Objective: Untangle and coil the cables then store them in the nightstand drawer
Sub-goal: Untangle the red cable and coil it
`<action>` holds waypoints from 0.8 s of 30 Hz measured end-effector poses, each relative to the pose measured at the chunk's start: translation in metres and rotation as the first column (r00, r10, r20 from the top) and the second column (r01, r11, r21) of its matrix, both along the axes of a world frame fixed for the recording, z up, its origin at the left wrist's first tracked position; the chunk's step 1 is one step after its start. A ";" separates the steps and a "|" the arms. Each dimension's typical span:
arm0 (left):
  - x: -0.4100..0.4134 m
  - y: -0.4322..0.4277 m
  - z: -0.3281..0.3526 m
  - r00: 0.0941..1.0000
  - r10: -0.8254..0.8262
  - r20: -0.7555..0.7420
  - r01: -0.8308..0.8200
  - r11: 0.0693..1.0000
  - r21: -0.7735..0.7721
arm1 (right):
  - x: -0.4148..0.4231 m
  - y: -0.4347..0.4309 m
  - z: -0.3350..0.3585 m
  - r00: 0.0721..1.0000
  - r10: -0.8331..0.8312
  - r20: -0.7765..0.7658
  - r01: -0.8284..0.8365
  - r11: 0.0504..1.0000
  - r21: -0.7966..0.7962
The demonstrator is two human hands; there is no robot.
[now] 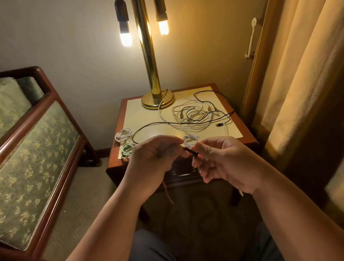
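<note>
Both hands, left hand [156,158] and right hand [225,163], pinch a dark cable [189,149] between fingertips above the tabletop [143,116], near a tangle [195,114].

No legible txt anywhere.

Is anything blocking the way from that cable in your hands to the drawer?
Only the drawer itself: it looks shut, right behind both hands holding the dark cable. Nothing else visible stands between.

Nightstand [232,110]: lamp [156,98] at rear centre; tangled cables [195,116] right of centre; three coiled cables [123,135] along front edge. Armchair [17,149] left, curtain [311,70] right.
</note>
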State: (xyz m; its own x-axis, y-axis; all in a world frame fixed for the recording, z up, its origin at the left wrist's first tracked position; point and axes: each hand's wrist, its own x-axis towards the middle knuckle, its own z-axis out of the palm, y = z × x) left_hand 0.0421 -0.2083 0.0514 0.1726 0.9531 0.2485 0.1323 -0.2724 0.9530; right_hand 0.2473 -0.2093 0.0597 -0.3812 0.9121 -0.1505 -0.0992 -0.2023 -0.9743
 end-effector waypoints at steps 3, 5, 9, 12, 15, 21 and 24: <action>0.000 0.003 -0.005 0.998 0.058 0.040 -0.059 0.998 0.022 | 0.002 -0.001 -0.002 0.996 0.080 -0.033 -0.081 0.997 -0.008; 0.000 0.006 -0.009 0.992 0.126 -0.024 -0.124 0.989 0.078 | 0.002 -0.002 -0.003 0.984 0.178 0.003 -0.178 0.984 -0.020; 0.000 0.009 -0.019 0.983 0.123 -0.134 -0.108 0.988 0.115 | 0.002 -0.002 -0.009 0.937 0.347 -0.049 -0.349 0.935 -0.053; 0.002 0.003 -0.029 0.993 0.011 0.114 -0.009 1.000 -0.012 | -0.004 -0.003 -0.010 0.887 0.360 -0.288 -0.377 0.926 -0.005; 0.015 -0.006 -0.040 0.959 -0.017 0.282 0.066 0.984 -0.164 | -0.019 -0.001 0.001 0.835 0.255 -0.488 -0.260 0.964 0.058; 0.026 -0.015 -0.039 0.973 -0.018 0.229 0.087 0.952 -0.293 | -0.028 0.037 0.011 0.962 -0.096 -0.257 0.156 0.961 0.227; 0.021 -0.016 -0.032 0.967 -0.040 0.250 0.120 0.941 -0.317 | -0.023 0.052 0.003 0.982 -0.185 -0.020 0.181 0.920 0.348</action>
